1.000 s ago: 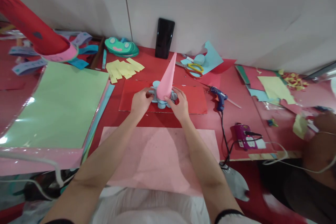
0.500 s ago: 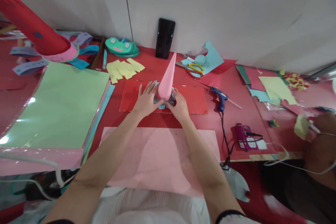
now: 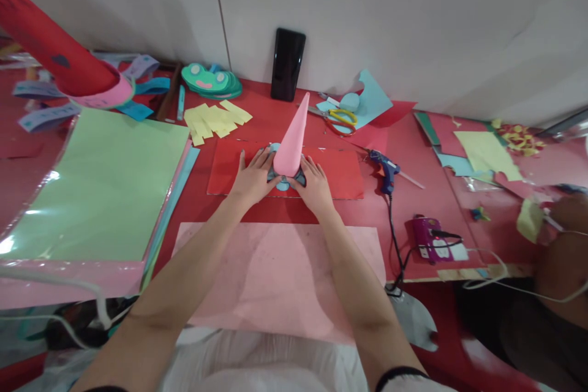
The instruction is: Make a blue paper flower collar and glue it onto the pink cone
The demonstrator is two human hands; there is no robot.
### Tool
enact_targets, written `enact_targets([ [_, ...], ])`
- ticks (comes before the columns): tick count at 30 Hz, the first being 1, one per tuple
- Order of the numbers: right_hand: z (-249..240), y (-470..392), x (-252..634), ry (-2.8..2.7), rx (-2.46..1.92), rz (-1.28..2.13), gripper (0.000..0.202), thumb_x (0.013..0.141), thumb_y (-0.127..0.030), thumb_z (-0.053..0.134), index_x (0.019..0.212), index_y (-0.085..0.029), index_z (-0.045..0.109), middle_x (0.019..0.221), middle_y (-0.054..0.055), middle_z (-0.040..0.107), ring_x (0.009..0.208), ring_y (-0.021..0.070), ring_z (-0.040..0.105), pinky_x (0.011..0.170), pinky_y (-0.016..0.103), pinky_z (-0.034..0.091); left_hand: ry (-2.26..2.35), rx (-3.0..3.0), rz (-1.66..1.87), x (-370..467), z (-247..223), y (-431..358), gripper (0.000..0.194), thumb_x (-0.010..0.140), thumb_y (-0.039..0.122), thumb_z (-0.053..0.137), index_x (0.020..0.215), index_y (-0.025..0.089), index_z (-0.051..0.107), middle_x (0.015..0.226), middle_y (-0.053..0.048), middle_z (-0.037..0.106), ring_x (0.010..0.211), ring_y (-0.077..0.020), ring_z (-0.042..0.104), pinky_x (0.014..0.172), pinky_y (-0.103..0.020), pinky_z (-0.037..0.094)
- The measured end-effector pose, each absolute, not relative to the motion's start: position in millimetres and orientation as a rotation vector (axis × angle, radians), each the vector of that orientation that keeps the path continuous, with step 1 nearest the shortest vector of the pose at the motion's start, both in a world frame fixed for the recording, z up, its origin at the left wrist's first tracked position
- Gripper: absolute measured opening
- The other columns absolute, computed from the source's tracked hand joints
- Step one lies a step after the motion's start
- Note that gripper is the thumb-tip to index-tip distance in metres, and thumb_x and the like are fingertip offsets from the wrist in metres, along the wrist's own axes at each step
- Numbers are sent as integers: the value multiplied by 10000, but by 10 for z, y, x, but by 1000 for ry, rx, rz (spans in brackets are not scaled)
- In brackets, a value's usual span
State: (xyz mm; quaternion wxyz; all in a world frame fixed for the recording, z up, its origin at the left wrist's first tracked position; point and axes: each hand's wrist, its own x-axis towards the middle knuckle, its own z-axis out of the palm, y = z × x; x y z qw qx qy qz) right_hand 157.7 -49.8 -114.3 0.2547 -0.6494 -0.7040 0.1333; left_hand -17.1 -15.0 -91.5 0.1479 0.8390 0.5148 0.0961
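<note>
A tall pink paper cone (image 3: 291, 147) stands upright, leaning slightly right, in the middle of a red cardboard panel (image 3: 337, 174). Rounded blue paper tabs (image 3: 282, 185) spread around its base. My left hand (image 3: 252, 177) lies on the tabs at the cone's left, fingers stretched out and thumb reaching toward the front. On the other side, my right hand (image 3: 315, 182) rests on the tabs with its fingers extended and its thumb near the front of the base. Both hands hide parts of the tabs.
A glue gun (image 3: 386, 170) with a trailing cord lies to the right. Scissors (image 3: 340, 119) lie behind it, and a phone (image 3: 288, 64) leans against the wall. Green paper sheets (image 3: 105, 190) are at left; pink paper (image 3: 280, 275) lies in front. Another person's arm (image 3: 560, 251) is at far right.
My hands have settled lower and slightly apart around the cone's base, pressing on the blue tabs. More of the cone's lower front shows. The view has shifted slightly.
</note>
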Motion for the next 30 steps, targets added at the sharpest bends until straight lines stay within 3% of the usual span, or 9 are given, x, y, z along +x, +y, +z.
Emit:
enact_targets([
  [9, -1126, -551, 1561, -1958, -1832, 355, 603, 905, -489, 446, 1427, -196, 370, 1489, 96, 373, 1418, 258, 275, 1153, 513, 211, 1527, 2405, 254, -182, -924, -164, 641, 902, 444, 449, 1467, 192, 282, 1537, -110, 271, 1437, -291, 185, 1146, -581, -5],
  [14, -1143, -535, 1597, -1950, -1852, 413, 743, 862, -518, 510, 1455, -124, 298, 1490, 154, 357, 1420, 261, 271, 1157, 503, 213, 1597, 2336, 271, -193, -899, -163, 777, 876, 476, 475, 1499, 143, 152, 1547, -151, 220, 1441, -299, 164, 1145, -578, 8],
  [21, -1168, -531, 1671, -1953, -1793, 441, 513, 961, -348, 297, 1446, -186, 329, 1501, 93, 360, 1422, 212, 271, 1154, 495, 229, 1581, 2351, 196, -188, -848, -188, 576, 943, 384, 338, 1471, 169, 261, 1557, -138, 199, 1444, -280, 164, 1141, -585, 73],
  [30, -1202, -554, 1596, -1906, -1849, 357, 536, 921, -246, 313, 1452, -175, 311, 1507, 85, 351, 1427, 214, 259, 1162, 483, 222, 1644, 2391, 232, -155, -903, -216, 489, 940, 288, 314, 1423, 238, 373, 1545, -98, 259, 1433, -276, 209, 1132, -606, 100],
])
